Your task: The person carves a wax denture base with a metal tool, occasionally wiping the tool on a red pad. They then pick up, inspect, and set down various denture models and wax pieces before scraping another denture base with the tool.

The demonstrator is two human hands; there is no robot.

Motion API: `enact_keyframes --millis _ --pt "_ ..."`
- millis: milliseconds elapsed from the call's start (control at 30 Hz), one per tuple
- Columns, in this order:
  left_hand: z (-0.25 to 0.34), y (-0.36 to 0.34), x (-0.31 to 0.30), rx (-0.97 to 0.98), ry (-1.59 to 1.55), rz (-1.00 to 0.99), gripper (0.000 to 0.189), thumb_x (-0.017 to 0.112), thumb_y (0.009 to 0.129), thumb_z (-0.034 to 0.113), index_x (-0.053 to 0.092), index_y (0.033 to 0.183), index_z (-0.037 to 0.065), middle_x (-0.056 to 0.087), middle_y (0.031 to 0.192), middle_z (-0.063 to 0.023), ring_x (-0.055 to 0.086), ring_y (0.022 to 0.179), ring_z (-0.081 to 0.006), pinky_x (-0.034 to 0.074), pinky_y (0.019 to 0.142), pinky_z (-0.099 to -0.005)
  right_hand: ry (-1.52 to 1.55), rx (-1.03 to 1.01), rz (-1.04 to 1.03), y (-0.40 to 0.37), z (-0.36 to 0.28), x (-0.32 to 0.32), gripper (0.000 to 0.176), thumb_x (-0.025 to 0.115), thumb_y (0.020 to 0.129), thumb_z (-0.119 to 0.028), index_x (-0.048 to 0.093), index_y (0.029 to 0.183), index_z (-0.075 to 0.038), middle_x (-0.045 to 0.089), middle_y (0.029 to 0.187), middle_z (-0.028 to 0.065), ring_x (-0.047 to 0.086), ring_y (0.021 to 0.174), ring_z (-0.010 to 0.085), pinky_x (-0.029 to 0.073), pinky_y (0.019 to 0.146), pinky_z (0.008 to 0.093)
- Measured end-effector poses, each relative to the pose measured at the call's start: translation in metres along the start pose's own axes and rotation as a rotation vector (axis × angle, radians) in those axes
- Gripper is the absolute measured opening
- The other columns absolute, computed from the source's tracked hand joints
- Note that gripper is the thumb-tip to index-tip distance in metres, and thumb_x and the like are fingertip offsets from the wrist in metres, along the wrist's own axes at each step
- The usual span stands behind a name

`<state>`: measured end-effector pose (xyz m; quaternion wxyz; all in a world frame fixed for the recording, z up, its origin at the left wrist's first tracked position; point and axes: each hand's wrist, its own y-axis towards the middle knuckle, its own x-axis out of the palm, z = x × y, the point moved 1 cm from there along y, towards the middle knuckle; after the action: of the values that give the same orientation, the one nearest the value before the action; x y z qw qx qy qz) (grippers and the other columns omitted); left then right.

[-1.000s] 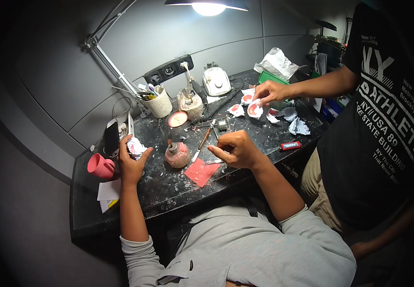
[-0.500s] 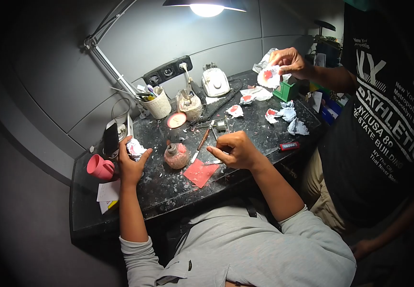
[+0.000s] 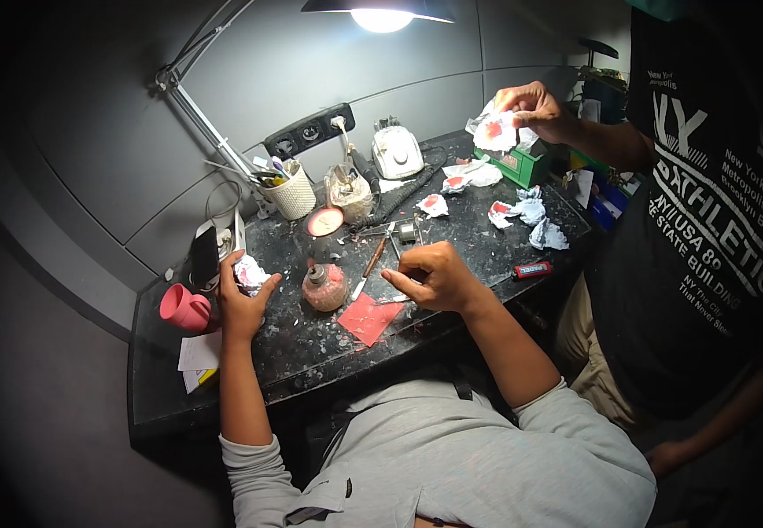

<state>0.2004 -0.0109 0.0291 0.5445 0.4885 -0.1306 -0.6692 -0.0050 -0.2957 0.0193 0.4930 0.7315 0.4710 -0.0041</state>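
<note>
On the bench's left side, my left hand (image 3: 242, 304) curves its fingers and thumb around crumpled white paper (image 3: 249, 273) with a red patch. My right hand (image 3: 434, 275) hovers over the middle of the bench, thumb and forefinger pinched together; whatever they hold, if anything, is hidden. Below it lie a silvery blade-like tool (image 3: 390, 300) and a red square sheet (image 3: 369, 320). A brown-handled wax knife (image 3: 372, 260) rests just left of that hand. Between my hands stands a round glass bottle (image 3: 324, 289) with pinkish contents.
At right, a co-worker's hand (image 3: 535, 113) holds red-stained paper (image 3: 494, 132) near a green box (image 3: 518, 167). More crumpled papers (image 3: 531, 209) and a red packet (image 3: 533, 269) lie nearby. A pink mug (image 3: 185, 308), phone (image 3: 203, 258) and pen cup (image 3: 291, 194) stand left.
The co-worker's hand and its stained paper have shifted slightly left and up, and the green box shows more fully, farther left. My two hands have stayed in place.
</note>
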Motion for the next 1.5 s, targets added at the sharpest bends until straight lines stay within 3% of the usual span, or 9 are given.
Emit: enact_keyframes --millis 433,533,1267,1333,1500 --pt "-0.001 -0.001 -0.001 -0.026 0.013 -0.025 0.069 0.093 0.073 0.019 0.055 0.128 0.001 0.065 0.12 -0.017 0.064 0.106 -0.0279 0.051 0.094 -0.0387 -0.007 0.009 0.002 -0.002 0.003 0.001 0.033 0.078 0.088 -0.019 0.062 0.064 -0.003 0.062 0.059 0.0107 0.059 0.048 0.0239 0.045 0.048 0.035" --pt "0.005 0.0 -0.002 -0.001 0.026 -0.005 0.07 0.093 0.072 0.02 0.056 0.127 0.001 0.067 0.113 -0.0193 0.066 0.102 -0.0307 0.052 0.092 -0.0419 -0.003 0.013 0.004 -0.001 0.003 0.001 0.033 0.078 0.088 -0.02 0.062 0.064 -0.003 0.062 0.059 0.0106 0.059 0.048 0.0241 0.045 0.048 0.0353" --pt "-0.008 -0.001 0.002 -0.031 -0.012 -0.036 0.07 0.093 0.072 0.019 0.056 0.128 0.002 0.067 0.113 -0.0184 0.066 0.101 -0.0305 0.052 0.091 -0.0415 -0.001 0.031 0.017 -0.003 0.01 0.004 0.033 0.078 0.088 -0.022 0.062 0.065 -0.004 0.062 0.059 0.0108 0.059 0.049 0.025 0.044 0.048 0.0359" --pt "-0.013 -0.001 0.003 -0.027 -0.014 -0.054 0.068 0.091 0.075 0.013 0.054 0.13 0.0 0.063 0.115 -0.0133 0.061 0.101 -0.0203 0.052 0.09 -0.0349 0.03 0.029 0.012 -0.003 0.011 0.005 0.034 0.077 0.088 -0.024 0.063 0.065 -0.004 0.062 0.059 0.0112 0.06 0.05 0.0266 0.045 0.049 0.0364" --pt "-0.015 -0.001 0.005 -0.003 0.007 -0.079 0.069 0.091 0.075 0.01 0.053 0.131 0.0 0.062 0.116 -0.0112 0.06 0.102 -0.0191 0.051 0.092 -0.0331 -0.009 0.047 0.019 -0.005 0.012 0.003 0.033 0.075 0.089 -0.026 0.064 0.067 -0.005 0.062 0.059 0.0106 0.062 0.053 0.0296 0.047 0.052 0.0381"
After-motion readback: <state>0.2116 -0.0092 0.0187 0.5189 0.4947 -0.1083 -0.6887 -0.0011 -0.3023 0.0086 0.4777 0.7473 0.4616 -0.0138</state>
